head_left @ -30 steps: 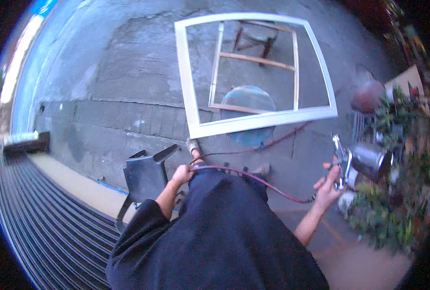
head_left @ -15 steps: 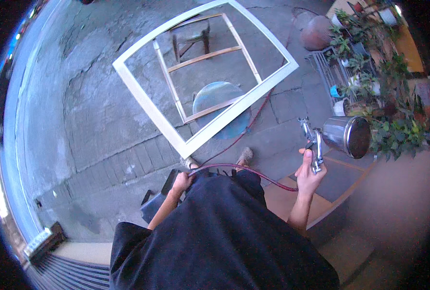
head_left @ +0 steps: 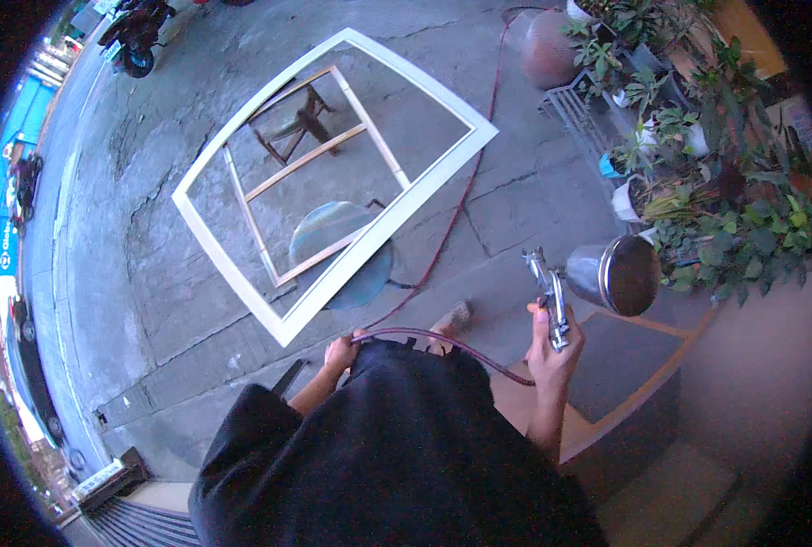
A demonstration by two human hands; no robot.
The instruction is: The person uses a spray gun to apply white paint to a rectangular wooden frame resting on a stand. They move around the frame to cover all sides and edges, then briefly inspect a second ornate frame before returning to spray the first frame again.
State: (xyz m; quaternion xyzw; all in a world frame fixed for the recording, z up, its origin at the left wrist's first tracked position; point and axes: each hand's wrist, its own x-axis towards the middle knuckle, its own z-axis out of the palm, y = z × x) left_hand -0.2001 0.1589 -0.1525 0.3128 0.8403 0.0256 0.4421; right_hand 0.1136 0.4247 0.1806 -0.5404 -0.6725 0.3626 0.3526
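A silver spray gun (head_left: 549, 290) with a metal cup (head_left: 588, 275) on its side is in my right hand (head_left: 553, 357), whose fingers wrap its handle. A red hose (head_left: 415, 331) bows across my waist between my hands. My left hand (head_left: 339, 353) is closed around that hose at my left hip. Ahead, a large white rectangular frame (head_left: 389, 234) rests tilted above the ground, apart from the gun. Inside its outline I see a narrower wooden frame (head_left: 306, 162) with a crossbar. Beneath them is a round bluish top (head_left: 328, 232), partly hidden by the white frame.
A small wooden stool (head_left: 301, 123) stands beyond the round top. Potted plants (head_left: 688, 173), a grey metal rack (head_left: 581, 118) and a rounded brown pot (head_left: 549, 47) line the right. The hose trails over cracked concrete (head_left: 488, 205). A motorcycle (head_left: 137, 36) is at far left.
My view has turned, so the frames and plants sit further left. One of my shoes has gone out of sight. Both hands keep their hold on the spray gun and hose.
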